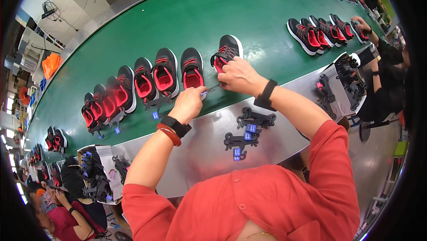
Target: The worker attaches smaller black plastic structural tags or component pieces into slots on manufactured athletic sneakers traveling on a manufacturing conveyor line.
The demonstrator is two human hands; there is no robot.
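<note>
A black shoe hanger [215,88] spans the gap between my hands. My left hand [187,103] is closed on its left end, beside the heel of a black-and-red sneaker [192,63]. My right hand [243,76] is closed at the heel of the matching sneaker [229,46], fingers at its red-lined opening; they partly hide the hanger's other end. Both sneakers lie on the green work surface [253,14], toes pointing away from me. On the metal ledge [200,161] before me lie several spare hangers [255,118] with blue tags.
To the left stand several sneakers [164,69] with hangers at their heels. More sneakers [304,36] are at the right, where a co-worker's hand [361,22] touches one. Boxes of hangers [93,174] flank the ledge. Another person [66,221] sits at lower left.
</note>
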